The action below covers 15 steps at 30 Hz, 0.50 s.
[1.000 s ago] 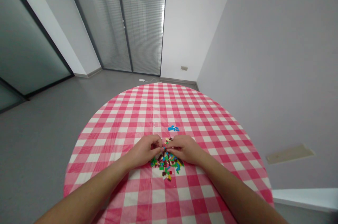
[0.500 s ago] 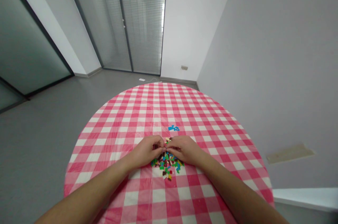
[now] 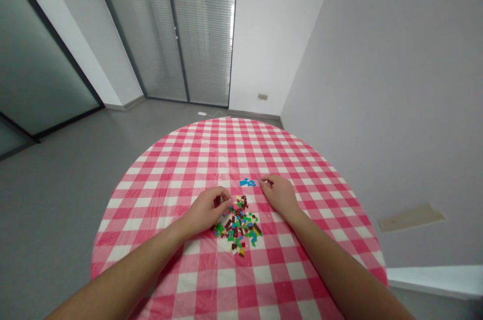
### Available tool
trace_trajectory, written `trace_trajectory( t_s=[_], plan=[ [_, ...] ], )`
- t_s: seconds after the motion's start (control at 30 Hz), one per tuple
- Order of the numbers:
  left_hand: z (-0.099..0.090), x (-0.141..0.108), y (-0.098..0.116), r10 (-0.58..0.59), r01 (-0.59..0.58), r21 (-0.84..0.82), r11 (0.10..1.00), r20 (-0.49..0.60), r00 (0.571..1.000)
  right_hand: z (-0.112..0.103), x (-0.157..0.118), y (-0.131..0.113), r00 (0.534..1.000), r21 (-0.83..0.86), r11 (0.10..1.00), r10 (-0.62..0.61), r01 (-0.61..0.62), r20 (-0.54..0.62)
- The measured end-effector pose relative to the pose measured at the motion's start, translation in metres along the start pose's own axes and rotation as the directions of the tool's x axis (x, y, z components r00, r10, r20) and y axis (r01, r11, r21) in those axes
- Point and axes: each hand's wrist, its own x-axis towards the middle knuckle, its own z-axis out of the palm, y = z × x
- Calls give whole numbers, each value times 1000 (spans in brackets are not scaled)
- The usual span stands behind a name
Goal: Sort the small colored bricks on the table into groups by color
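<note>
- Right hand (image 3: 278, 195): from here I read the fingers as close together and lightly curled, reaching toward 11 o'clock. The fingertips (image 3: 261, 182) stop just beside the blue bricks. I cannot tell whether they pinch anything.
- Left hand (image 3: 206, 212): curled over, with fingers bent toward 3 o'clock and resting at the pile's left edge. I cannot tell whether it holds a piece.
- Pile of small plastic bricks (image 3: 238, 224): green, dark red, blue, yellow and red pieces, loose and pointing every which way. It lies between the hands, near the table's middle, and its long axis runs roughly 12 to 6.
- Blue bricks (image 3: 247, 182): a small cluster at 12 o'clock from the pile, near it but apart, with its long axis running about 9 to 3.
- Gingham tablecloth (image 3: 177, 169): pink and white checks over a round table, with a glossy crease running 12 to 6.
- Grey floor (image 3: 49, 219): surrounds the table.
- Glass door with slatted blinds (image 3: 204, 33): at 12 o'clock, beyond the table.
- Dark-framed glass panel (image 3: 37, 48): at 10 o'clock.
- White cable (image 3: 211, 114): on the floor at the door's foot.
- Pale wall (image 3: 377, 83): from 1 to 3 o'clock, with a small wall plate (image 3: 262, 96) low down near 12 o'clock.
</note>
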Motion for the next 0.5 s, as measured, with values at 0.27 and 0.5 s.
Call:
trace_trajectory(
  t_s=[0.27,0.5],
  plan=[
    [1,1,-4,7,-7,-9,1000,4,1000,6,2,-1,996,-76,997,30,-24,80],
    [1,0,-2,18,-18,5,1000,7,1000,6,3,-3,993,-94,995,51,-41,103]
  ],
)
